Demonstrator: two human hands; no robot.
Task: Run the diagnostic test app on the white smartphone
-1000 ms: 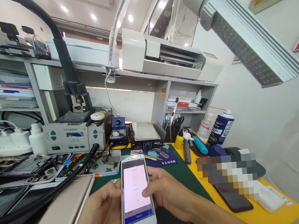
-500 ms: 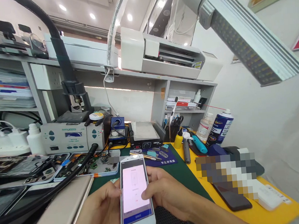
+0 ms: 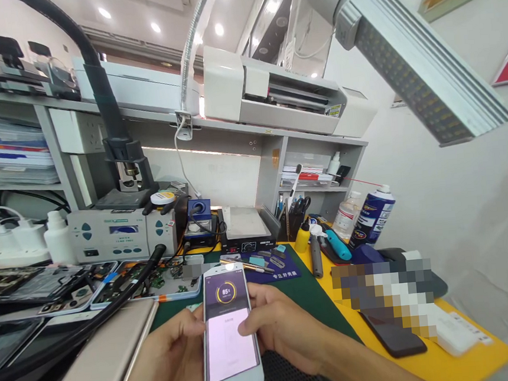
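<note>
A white smartphone (image 3: 231,358) with a lit screen is held upright over the green mat (image 3: 310,295) at the bottom centre. My left hand (image 3: 169,364) cups its left edge and back, fingers closed round it. My right hand (image 3: 281,327) grips the right edge, its thumb resting on the screen. The screen shows a dark panel with a round gauge at the top and a pale page below.
A gold phone (image 3: 98,370) lies face down at the lower left under a black hose (image 3: 71,337). Trays of opened phones (image 3: 58,287) sit left, a soldering station (image 3: 119,232) and hot plate (image 3: 246,229) behind. A black phone (image 3: 393,335), bottles (image 3: 372,216) and tools lie on the yellow mat at the right.
The phone's screen has switched from a plain pale page to one with a dark top panel and a round gauge. My right thumb has shifted slightly up the screen. Both hands keep their hold.
</note>
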